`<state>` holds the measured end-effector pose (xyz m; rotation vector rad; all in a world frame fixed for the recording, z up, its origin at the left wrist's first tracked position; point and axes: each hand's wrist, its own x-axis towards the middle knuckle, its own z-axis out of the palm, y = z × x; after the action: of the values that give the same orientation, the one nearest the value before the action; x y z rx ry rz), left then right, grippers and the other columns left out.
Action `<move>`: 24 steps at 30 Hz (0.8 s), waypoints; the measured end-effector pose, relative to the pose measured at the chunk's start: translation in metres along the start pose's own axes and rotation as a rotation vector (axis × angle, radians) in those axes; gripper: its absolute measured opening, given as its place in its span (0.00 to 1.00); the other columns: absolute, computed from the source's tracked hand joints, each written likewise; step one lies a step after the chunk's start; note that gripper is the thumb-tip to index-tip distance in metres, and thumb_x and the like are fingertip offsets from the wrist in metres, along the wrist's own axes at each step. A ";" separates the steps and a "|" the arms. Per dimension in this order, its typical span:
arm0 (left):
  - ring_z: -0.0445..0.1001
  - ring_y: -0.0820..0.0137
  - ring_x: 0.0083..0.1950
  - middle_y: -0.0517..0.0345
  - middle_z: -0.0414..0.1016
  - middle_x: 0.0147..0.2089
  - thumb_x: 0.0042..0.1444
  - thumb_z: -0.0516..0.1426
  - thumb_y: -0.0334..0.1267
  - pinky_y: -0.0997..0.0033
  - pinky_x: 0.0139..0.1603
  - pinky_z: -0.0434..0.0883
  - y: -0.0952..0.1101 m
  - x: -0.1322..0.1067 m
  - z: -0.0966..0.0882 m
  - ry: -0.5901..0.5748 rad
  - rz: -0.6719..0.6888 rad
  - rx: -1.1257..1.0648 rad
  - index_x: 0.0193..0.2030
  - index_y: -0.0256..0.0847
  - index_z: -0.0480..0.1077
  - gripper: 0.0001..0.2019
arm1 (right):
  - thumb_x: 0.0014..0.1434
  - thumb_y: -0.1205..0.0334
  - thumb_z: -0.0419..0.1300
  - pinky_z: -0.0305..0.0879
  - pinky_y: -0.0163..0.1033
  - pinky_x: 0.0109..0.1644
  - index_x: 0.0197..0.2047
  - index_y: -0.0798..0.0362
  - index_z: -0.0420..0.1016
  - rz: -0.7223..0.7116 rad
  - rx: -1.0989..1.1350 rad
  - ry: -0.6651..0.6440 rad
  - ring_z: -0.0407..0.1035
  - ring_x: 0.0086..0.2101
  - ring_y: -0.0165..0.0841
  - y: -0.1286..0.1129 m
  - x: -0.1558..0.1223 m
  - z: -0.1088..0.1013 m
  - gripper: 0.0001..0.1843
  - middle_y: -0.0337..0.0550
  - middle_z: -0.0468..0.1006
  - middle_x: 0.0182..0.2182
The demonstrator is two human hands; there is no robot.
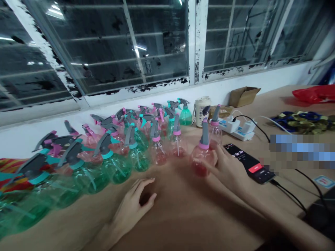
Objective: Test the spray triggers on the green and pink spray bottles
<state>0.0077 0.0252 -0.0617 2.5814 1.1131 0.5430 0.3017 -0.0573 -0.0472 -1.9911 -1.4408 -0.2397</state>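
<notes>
My right hand [227,169] wraps its fingers round the right side of a pink spray bottle [201,157] with a grey trigger head, which stands upright on the brown table [183,216]. My left hand [133,205] rests on the table in front of me, fingers loosely curled, holding nothing. Several green spray bottles [115,164] and pink spray bottles [159,150] with trigger heads stand in rows to the left and behind, along the wall.
A phone [248,164] showing a timer lies right of my right hand, with a cable running off. Behind stand a white power strip [235,127], a cream cup [202,109], a cardboard box [243,96], a red bag [314,93] and a pile of blue and gold rings [300,122].
</notes>
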 end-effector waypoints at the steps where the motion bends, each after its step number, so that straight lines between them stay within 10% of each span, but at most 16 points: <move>1: 0.72 0.61 0.54 0.55 0.73 0.53 0.59 0.52 0.37 0.50 0.54 0.69 0.007 0.002 0.001 -0.008 -0.020 -0.044 0.52 0.47 0.63 0.13 | 0.56 0.36 0.49 0.63 0.42 0.25 0.46 0.50 0.66 -0.037 0.007 0.010 0.73 0.29 0.43 -0.006 -0.010 -0.003 0.28 0.51 0.76 0.37; 13: 0.68 0.55 0.58 0.48 0.69 0.57 0.53 0.59 0.41 0.47 0.56 0.68 0.079 0.004 -0.033 0.055 0.028 -0.481 0.61 0.46 0.57 0.29 | 0.50 0.36 0.57 0.69 0.50 0.32 0.34 0.53 0.68 -0.392 0.301 0.021 0.69 0.32 0.43 -0.104 -0.071 0.011 0.26 0.49 0.73 0.31; 19: 0.72 0.61 0.52 0.52 0.73 0.51 0.55 0.57 0.42 0.55 0.57 0.67 0.071 -0.015 -0.050 0.230 -0.171 -0.668 0.52 0.43 0.66 0.18 | 0.47 0.34 0.58 0.70 0.52 0.36 0.48 0.58 0.67 -0.405 0.414 -0.066 0.70 0.36 0.46 -0.151 -0.080 0.031 0.38 0.53 0.74 0.35; 24: 0.75 0.64 0.39 0.57 0.76 0.36 0.54 0.56 0.43 0.62 0.43 0.73 0.034 -0.025 -0.063 0.290 -0.250 -0.682 0.44 0.41 0.71 0.13 | 0.45 0.36 0.62 0.70 0.51 0.46 0.56 0.57 0.62 -0.467 0.619 -0.379 0.70 0.44 0.45 -0.162 -0.076 0.037 0.43 0.54 0.73 0.45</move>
<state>-0.0147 -0.0096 0.0016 1.7909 1.0709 1.0419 0.1194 -0.0656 -0.0486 -1.2232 -1.9187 0.3716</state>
